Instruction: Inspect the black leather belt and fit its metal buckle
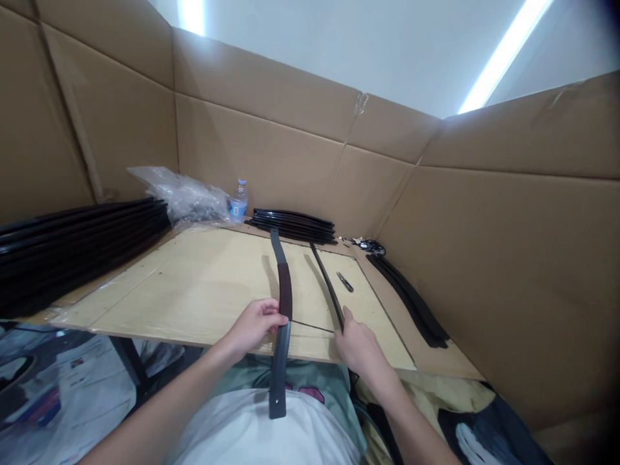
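My left hand (258,327) is closed, thumb and fingers pinching a long curved dark strip (277,369). A dark brown wrap (285,284) covers the strip's middle; both ends are bare, and the near one, with a small hole, reaches over my lap. From the wrap's lower edge a thin black cord (312,326) runs taut to my right hand (357,341). That hand is closed at the near end of a narrow dark strip (327,281), seen edge-on; its fingers partly hide the grip. Beyond it, small thread snips (345,281) lie on the pale board (194,278).
Stacked black strips (82,242) fill the left side; another stack (295,224) lies at the back. A plastic bag (188,197) and water bottle (239,201) stand near the cardboard wall (271,155). More dark strips (407,300) and tangled black cords (371,246) lie right.
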The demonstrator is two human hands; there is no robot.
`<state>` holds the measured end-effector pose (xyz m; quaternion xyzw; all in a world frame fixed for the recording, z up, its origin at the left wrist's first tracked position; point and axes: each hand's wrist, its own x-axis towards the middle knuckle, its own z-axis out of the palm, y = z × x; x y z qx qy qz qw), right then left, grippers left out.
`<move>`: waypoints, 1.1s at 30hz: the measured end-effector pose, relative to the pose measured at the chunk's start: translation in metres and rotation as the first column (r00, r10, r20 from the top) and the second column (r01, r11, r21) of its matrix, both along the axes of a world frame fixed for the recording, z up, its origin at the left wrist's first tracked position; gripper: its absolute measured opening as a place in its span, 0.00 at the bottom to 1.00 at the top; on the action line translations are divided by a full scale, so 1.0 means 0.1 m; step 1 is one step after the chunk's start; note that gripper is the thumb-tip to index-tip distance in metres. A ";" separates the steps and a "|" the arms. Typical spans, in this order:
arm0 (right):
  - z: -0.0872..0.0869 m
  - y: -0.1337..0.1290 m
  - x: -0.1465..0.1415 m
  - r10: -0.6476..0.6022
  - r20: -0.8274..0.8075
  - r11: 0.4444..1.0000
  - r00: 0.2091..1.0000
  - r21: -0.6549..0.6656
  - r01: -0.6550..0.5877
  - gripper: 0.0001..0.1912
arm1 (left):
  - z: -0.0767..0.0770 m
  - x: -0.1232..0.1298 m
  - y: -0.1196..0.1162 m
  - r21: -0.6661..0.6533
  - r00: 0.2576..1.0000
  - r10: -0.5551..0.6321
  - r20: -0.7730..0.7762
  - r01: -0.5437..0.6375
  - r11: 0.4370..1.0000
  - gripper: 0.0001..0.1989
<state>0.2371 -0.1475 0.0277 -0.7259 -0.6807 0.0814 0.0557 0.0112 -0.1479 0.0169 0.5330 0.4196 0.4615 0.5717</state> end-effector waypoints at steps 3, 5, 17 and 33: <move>-0.05 0.08 -0.04 -0.020 0.063 1.000 0.998 -0.003 0.021 0.32 | -0.04 0.02 0.03 0.010 1.000 0.003 0.013 -0.003 1.000 0.08; -0.08 0.10 -0.05 -0.030 0.110 1.000 0.994 0.010 0.029 0.31 | -0.07 0.04 0.04 0.008 0.999 0.019 0.027 -0.019 1.000 0.08; -0.08 0.08 -0.06 -0.049 0.210 0.998 0.976 -0.027 0.056 0.28 | -0.13 0.09 0.07 0.020 0.997 0.040 0.059 -0.041 0.999 0.07; 0.13 1.00 0.11 -0.053 0.263 0.986 0.963 0.165 0.009 0.17 | -0.16 0.07 0.06 0.042 0.996 0.016 0.090 -0.020 0.999 0.07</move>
